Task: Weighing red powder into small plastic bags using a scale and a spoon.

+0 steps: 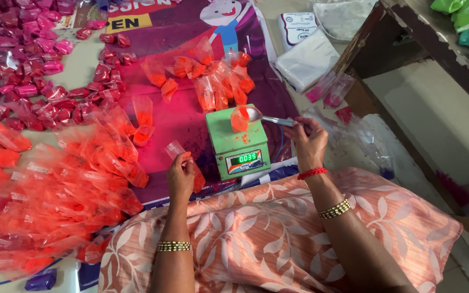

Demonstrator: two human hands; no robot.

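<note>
A small green weighing scale (225, 142) with a lit display stands in front of me. On its platform sits a little clear pouch of orange powder (239, 120). My right hand (309, 140) grips a metal spoon (264, 116) whose bowl rests at the mouth of that pouch. Left of the scale, my left hand (181, 176) pinches a small clear plastic pouch (177, 150) by its top, with orange powder near its lower end. Specks of orange powder lie on the scale's platform.
Filled orange pouches (213, 81) lie behind the scale, a larger heap (50, 184) at my left. Pink pouches (23, 59) cover the far left. A printed banner (180, 32) lies under them. Stacked white bags (306, 62) and a dark wooden bench (408, 32) stand at the right.
</note>
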